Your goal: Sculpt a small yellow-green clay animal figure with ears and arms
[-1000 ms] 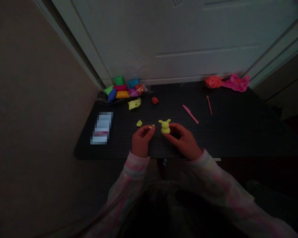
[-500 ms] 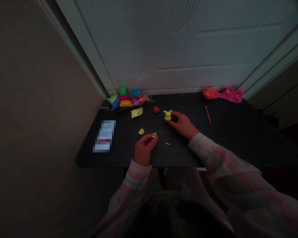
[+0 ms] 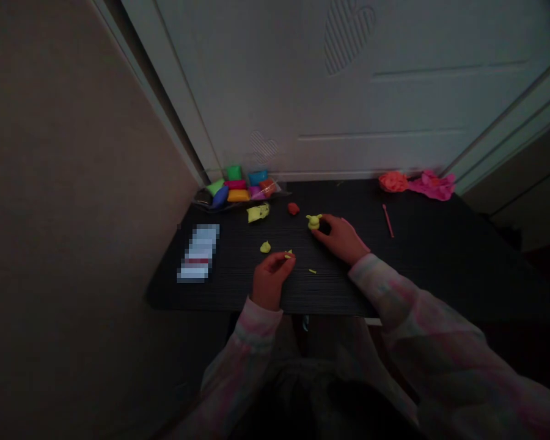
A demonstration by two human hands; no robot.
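Note:
My right hand (image 3: 341,238) grips a small yellow clay figure (image 3: 314,223) between thumb and fingers; two ear-like bits stick out from its top. A pink strip (image 3: 356,232) shows along the back edge of that hand, too dark to name. To the left and nearer the table's front edge, my left hand (image 3: 268,282) is closed in a pinch on a thin yellow clay strip (image 3: 288,256). Another thin yellow clay piece (image 3: 312,271) lies between the hands. A yellow clay lump (image 3: 265,247) sits just beyond my left hand, and a red clay lump (image 3: 293,209) lies farther back.
The dark table (image 3: 421,269) meets a white panel (image 3: 275,79) at the back. Bagged colored clay packs (image 3: 238,195) and a yellow packet (image 3: 257,213) lie back left, a blurred-out phone-like rectangle (image 3: 199,253) at left. Orange (image 3: 393,181) and pink crumpled pieces (image 3: 433,185) and a pink stick (image 3: 388,221) are at right.
The whole view has shifted slightly. My right hand has lowered the figure a little toward me, and its body shows less. My left hand keeps its pinch in about the same place.

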